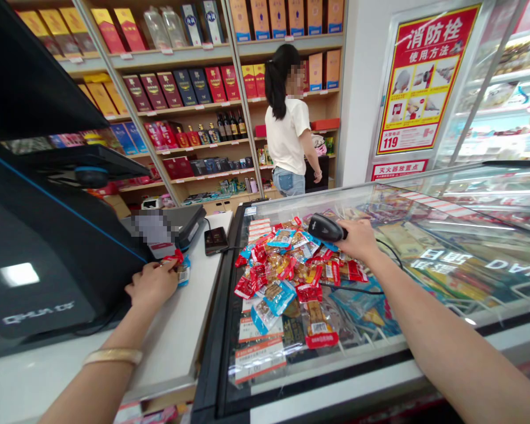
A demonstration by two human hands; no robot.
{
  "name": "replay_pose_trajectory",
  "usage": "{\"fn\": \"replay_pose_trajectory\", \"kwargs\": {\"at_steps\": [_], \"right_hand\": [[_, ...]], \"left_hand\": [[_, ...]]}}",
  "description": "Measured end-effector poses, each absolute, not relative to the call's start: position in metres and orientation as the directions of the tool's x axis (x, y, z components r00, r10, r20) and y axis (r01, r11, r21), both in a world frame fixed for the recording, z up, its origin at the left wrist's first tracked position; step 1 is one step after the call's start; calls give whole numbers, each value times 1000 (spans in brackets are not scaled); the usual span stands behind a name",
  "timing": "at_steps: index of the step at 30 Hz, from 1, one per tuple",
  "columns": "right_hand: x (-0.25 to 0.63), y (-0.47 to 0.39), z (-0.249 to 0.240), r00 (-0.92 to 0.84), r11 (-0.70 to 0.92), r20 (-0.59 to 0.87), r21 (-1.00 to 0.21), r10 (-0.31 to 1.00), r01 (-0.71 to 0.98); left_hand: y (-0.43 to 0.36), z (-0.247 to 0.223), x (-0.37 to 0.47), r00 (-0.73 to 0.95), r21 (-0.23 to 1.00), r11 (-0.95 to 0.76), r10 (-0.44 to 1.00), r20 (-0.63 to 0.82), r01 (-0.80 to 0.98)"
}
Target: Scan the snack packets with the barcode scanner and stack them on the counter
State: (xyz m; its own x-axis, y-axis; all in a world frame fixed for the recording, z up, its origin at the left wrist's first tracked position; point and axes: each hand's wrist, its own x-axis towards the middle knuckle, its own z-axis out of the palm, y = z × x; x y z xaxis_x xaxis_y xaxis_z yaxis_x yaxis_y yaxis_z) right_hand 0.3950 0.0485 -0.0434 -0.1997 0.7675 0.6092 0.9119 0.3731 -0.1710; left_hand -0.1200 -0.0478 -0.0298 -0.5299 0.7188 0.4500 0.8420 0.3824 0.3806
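Observation:
My right hand [357, 238] is closed round the handle of a black barcode scanner [324, 227], held above a heap of small snack packets [287, 259] in red and blue wrappers. The heap lies on the glass top [353, 344] of a chest freezer. Over on the white counter, my left hand [154, 282] has its fingers closed at a red and blue snack packet [184, 272], partly hidden behind them. One red-ended packet [318, 321] lies at the near edge of the heap.
A dark checkout terminal [48, 253] stands at the left of the counter [168, 347], with a phone [216, 240] near the freezer's frame. The scanner's cable [353, 290] crosses the glass. Beyond the freezer, a person [289, 135] stands before shelves of boxes and bottles.

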Motion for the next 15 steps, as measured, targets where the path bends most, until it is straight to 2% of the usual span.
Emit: {"fn": "replay_pose_trajectory", "kwargs": {"at_steps": [4, 7, 9, 12, 15], "right_hand": [[395, 48, -42, -200, 379, 623, -168, 756, 910], [394, 47, -40, -188, 376, 622, -185, 760, 908], [393, 46, -38, -172, 369, 618, -205, 767, 907], [391, 44, -35, -154, 372, 628, -233, 763, 898], [389, 40, -31, -153, 399, 662, -238, 734, 885]], "left_hand": [[-52, -18, -114, -550, 313, 455, 735, 398, 834], [-58, -6, -100, -536, 270, 463, 718, 444, 844], [-59, 0, -85, -480, 301, 374, 693, 538, 877], [-52, 8, -57, -332, 365, 93, 660, 674, 926], [-37, 13, -23, -233, 364, -72, 649, 724, 929]]}}
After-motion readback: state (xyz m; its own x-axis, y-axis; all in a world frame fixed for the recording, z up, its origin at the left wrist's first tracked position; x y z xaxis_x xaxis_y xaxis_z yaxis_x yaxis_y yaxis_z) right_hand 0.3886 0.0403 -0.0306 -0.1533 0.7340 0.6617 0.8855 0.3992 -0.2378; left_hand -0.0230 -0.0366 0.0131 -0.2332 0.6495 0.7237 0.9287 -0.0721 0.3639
